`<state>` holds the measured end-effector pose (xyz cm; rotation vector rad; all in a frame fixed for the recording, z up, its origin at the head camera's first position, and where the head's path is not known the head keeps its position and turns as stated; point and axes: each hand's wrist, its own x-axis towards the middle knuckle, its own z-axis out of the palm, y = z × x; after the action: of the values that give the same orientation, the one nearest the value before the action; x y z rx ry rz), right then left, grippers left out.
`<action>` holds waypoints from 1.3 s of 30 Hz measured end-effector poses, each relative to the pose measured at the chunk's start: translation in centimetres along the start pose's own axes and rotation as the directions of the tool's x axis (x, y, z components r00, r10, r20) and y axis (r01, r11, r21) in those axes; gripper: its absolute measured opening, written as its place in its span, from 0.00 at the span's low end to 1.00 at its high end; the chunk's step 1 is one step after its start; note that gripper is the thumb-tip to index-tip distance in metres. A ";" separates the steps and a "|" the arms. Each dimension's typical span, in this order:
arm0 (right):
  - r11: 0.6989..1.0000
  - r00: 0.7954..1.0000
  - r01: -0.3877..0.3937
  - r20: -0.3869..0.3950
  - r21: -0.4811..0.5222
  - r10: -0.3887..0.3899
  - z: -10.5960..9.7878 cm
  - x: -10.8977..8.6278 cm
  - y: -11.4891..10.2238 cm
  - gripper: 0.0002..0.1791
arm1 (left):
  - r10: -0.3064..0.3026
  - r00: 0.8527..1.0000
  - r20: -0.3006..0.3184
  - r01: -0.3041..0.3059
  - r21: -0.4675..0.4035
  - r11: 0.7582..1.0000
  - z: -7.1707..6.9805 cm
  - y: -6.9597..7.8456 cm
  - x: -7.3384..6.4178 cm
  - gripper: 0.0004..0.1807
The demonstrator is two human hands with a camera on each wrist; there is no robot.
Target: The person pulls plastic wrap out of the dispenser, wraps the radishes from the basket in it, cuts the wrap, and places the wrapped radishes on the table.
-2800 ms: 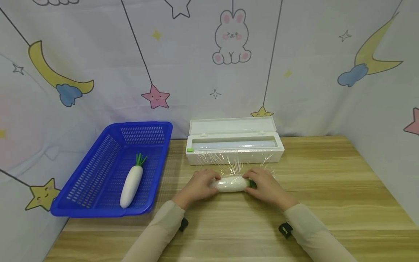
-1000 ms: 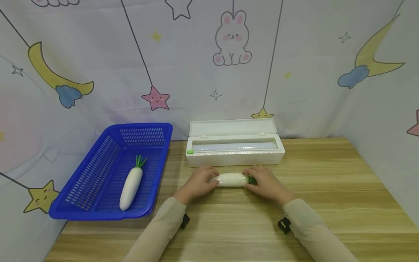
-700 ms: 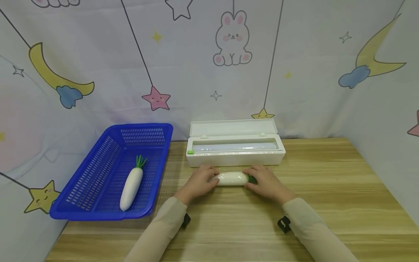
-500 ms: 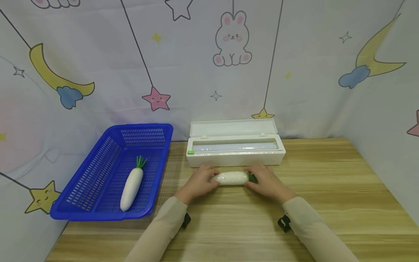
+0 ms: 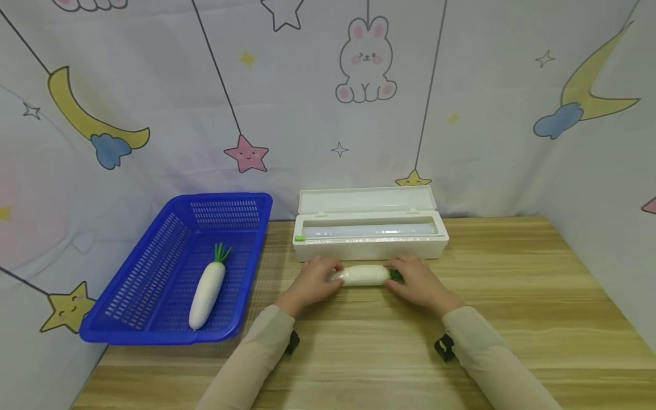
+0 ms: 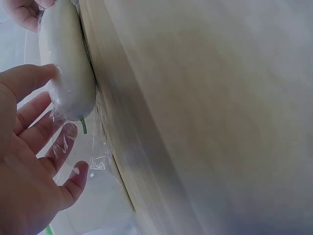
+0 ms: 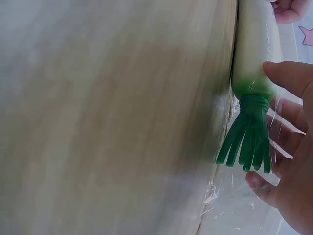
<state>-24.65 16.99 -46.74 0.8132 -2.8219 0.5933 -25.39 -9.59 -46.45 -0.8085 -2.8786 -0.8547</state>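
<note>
A white toy radish [image 5: 365,275] with green leaves [image 7: 249,139] lies crosswise on the table, wrapped in clear cling film. My left hand [image 5: 316,280] holds its root end, with the thumb on the near side and the fingers on the far side. At the leafy end my right hand [image 5: 417,280] holds it the same way. Loose film [image 6: 98,159] sticks out past the root tip in the left wrist view, and more hangs about the leaves in the right wrist view. Just beyond both hands stands a white cling film box [image 5: 370,249], lid up, a roll [image 5: 366,230] inside.
To the left stands a blue plastic basket [image 5: 249,273] with a second white radish [image 5: 207,295] in it. A green slider [image 5: 299,238] sits at the left of the box's front edge. A patterned cloth [image 5: 307,85] hangs behind the wooden table [image 5: 369,359].
The film stretched from box to radish 2.8 s ago no longer shows as a taut sheet. Both hands have rolled or shifted the radish away from me, closer to the box.
</note>
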 end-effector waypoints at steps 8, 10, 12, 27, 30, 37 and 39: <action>0.999 1.000 -0.005 0.005 -0.043 0.005 -0.1 0.2 -0.2 0.21 | 0.012 1.000 -0.021 -0.011 0.037 0.999 0.0 0.1 0.3 0.12; 0.999 1.000 -0.008 0.008 -0.049 0.008 -0.2 0.3 -0.2 0.21 | 0.019 0.999 -0.030 -0.017 0.045 0.999 0.0 0.2 0.3 0.12; 0.998 1.000 -0.009 0.009 -0.055 0.009 -0.2 0.3 -0.2 0.21 | 0.017 0.999 -0.033 -0.016 0.045 0.999 0.0 0.2 0.3 0.12; 0.999 1.000 0.001 0.002 -0.040 -0.001 -0.3 0.3 0.0 0.22 | -0.047 0.999 0.004 0.048 -0.076 0.996 -0.3 0.1 0.1 0.12; 0.999 1.000 -0.002 -0.003 -0.032 0.002 -0.3 0.2 0.1 0.22 | -0.053 0.999 0.008 0.054 -0.107 0.993 -0.3 0.1 0.1 0.13; 0.999 1.000 0.003 -0.004 -0.040 -0.003 -0.3 0.3 0.1 0.22 | -0.055 0.998 0.001 0.055 -0.118 0.991 -0.3 -0.1 0.0 0.12; 0.999 1.000 0.001 0.001 -0.037 -0.001 -0.3 0.3 0.0 0.22 | -0.054 0.999 -0.006 0.053 -0.123 0.991 -0.2 -0.1 0.0 0.11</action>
<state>-24.88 17.02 -46.38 0.8083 -2.8246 0.5391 -25.43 -9.76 -46.28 -0.7380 -2.8756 -1.0468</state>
